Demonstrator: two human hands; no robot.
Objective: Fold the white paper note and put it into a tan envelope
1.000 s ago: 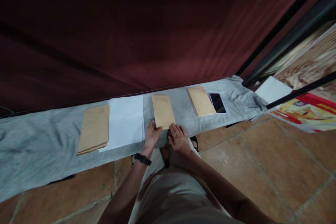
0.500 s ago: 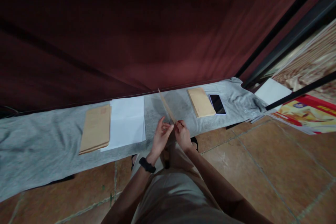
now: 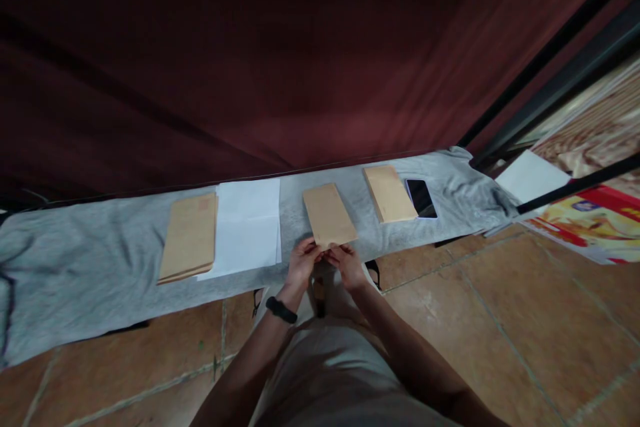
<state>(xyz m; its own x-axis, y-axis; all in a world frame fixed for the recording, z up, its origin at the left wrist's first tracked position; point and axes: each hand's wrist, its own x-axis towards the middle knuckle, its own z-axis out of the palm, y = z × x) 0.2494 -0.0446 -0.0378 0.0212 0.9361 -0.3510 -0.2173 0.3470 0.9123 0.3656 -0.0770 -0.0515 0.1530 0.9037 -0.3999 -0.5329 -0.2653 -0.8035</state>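
A brown paper envelope (image 3: pixel 330 213) is held flat in front of me, its broad face up and its near edge toward my body. My left hand (image 3: pixel 303 263) pinches that near edge at its left corner, fingers closed. Close beside it, my right hand (image 3: pixel 345 263) also grips the near edge, with thumb and fingers together. To the left lie a stack of white paper sheets (image 3: pixel 249 227) and, overlapping it, a pile of brown envelopes (image 3: pixel 190 233). On the right is another pile of brown envelopes (image 3: pixel 390 193).
A phone (image 3: pixel 421 199) lies beside the right pile. Everything rests on a long, narrow surface covered with grey cloth (image 3: pixel 100 260). Behind hangs a dark red curtain (image 3: pixel 300 80). At the far right are a black metal bar (image 3: pixel 600 177) and a colourful printed box (image 3: pixel 590 220).
The envelope has turned from edge-on to lying flat, face up. My left hand, its fingers loosely spread before, has closed on the near edge, and my right hand has shifted its grip there.
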